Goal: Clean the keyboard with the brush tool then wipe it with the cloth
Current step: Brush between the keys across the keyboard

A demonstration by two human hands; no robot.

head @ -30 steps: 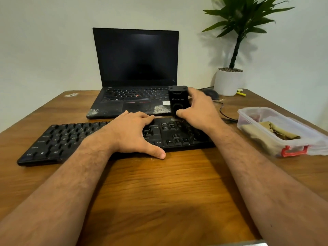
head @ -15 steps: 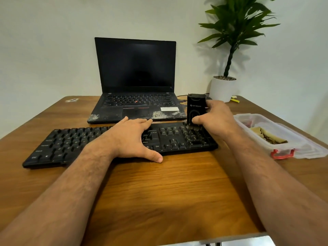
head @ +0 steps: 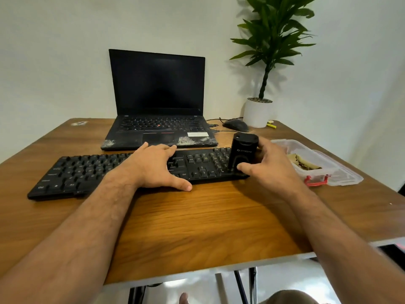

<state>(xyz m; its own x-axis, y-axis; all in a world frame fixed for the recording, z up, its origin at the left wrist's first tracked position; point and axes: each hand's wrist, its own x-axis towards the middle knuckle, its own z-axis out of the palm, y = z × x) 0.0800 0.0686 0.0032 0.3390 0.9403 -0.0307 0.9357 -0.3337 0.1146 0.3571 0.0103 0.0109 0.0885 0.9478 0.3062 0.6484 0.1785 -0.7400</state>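
Keyboard, black and full-sized, lies across the middle of the wooden worktop, its long side running left to right, just near of a laptop. At its right end stands the brush tool, a short black cylinder with a pale logo on its side, upright with its lower end down on the keys of the number pad. The right hand grips this tool, thumb against its near lower side and fingers curled round its far right side. The left hand lies flat over the middle of the keyboard, fingers straight and spread toward the far edge, thumb stretched out along the near edge where it touches the worktop.

Just right of the keyboard, a clear plastic box with a red latch sits on the worktop, and a folded tan cloth lies inside it. The open laptop has a dark screen and whitish smears on its palm rest. Far right of it are a dark mouse with its cable, a potted plant in a white pot, and a small yellow item beside the pot.
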